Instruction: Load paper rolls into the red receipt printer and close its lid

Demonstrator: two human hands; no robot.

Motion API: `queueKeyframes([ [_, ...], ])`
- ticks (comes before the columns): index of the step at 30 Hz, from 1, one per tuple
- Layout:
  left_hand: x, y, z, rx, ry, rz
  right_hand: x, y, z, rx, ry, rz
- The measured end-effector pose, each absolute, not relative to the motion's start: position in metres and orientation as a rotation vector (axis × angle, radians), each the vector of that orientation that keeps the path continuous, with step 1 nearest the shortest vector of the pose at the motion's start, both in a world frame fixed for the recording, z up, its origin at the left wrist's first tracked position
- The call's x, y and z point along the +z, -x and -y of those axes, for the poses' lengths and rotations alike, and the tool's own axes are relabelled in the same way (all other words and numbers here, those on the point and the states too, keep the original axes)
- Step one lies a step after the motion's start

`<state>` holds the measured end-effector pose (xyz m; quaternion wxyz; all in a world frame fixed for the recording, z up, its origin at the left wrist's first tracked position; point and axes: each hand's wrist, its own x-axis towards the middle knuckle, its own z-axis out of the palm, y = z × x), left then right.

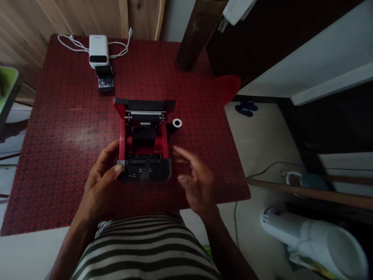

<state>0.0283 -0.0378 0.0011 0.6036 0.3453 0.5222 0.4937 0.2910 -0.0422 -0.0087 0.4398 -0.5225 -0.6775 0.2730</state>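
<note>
Centre of the frame, before you: one red-and-black machine (160, 171), standing on the red patterned table (72, 186), its hinged lid (145, 105) raised at the back. Contents of its red-walled bay: one dark roll (144, 136), seated toward the rear of the well; the fine parts around it are too dim to itemise. Your left hand (103, 171), left of centre, holds the machine by its left side, thumb on the front corner, fingers along the wall; how firm the hold is, you cannot tell from here. Your right hand (198, 179), right of centre and blurred, is spread wide, thumb apart from the fingers, clear of the machine's right side. Just beyond those fingers: one small roll (174, 128), pale ring-shaped end facing you, beside the machine's right wall. Upper left: one small black case (104, 71), opened out, with a black-and-white patterned piece (105, 83) in its lower half; directly above it, one white power bank (98, 44) with a dark window, white cables to both sides. Far left edge: one green-rimmed tray (14, 72), cut off by the frame, its contents too dark to list.
</note>
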Motion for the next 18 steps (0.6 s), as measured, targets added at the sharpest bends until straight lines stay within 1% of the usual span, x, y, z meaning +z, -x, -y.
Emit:
queueKeyframes([
  [3,-0.001,-0.025,0.042,1.135,-0.891,-1.175,0.016,-0.285,0.013,0.543,1.300,1.725],
  [6,-0.002,-0.023,0.046,1.131,-0.935,-1.168,0.031,-0.265,-0.011,0.499,1.251,1.931],
  [11,-0.001,-0.021,0.050,1.092,-0.957,-1.181,0.032,-0.246,-0.020,0.541,1.192,2.020],
  [15,0.002,-0.019,0.051,1.057,-0.981,-1.204,0.033,-0.242,-0.029,0.374,1.244,2.315],
  [18,0.001,-0.018,0.051,1.049,-1.015,-1.221,0.045,-0.227,-0.043,0.288,1.317,2.602],
])
